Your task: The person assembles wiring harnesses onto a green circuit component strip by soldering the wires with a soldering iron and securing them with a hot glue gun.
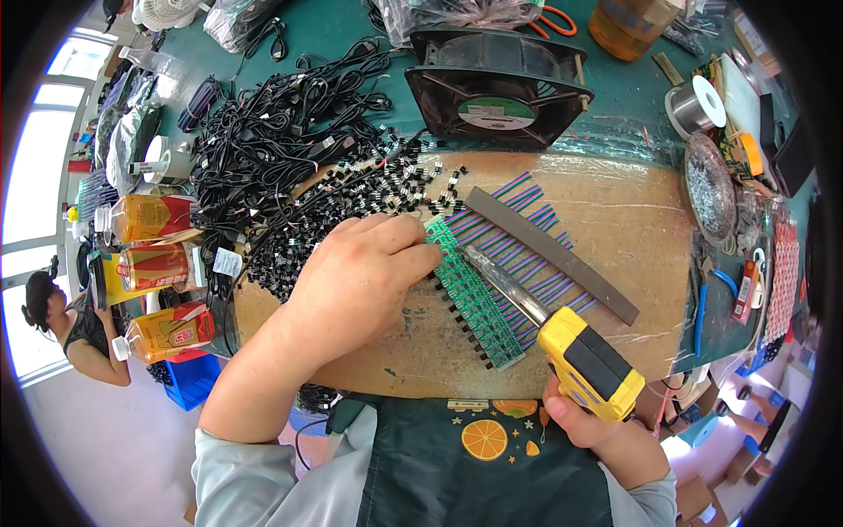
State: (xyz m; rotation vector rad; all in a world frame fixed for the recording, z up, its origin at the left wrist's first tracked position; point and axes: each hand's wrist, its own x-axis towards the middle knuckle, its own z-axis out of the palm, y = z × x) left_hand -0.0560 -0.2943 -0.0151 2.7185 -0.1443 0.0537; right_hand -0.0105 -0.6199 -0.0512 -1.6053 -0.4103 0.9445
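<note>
Over the desk (628,114), the yellow soldering gun (564,338) partly hid your right hand (584,427) gripping it. Your left hand (360,272), fingers narrowed, covered part of the upper end of the green circuit panel (475,296) lying there; whether it pinched anything couldn't be made out.

Your right hand (581,430) holds a yellow soldering gun (590,364). Its tip (474,258) is by the green board (475,299), close to your left hand (362,270).
</note>
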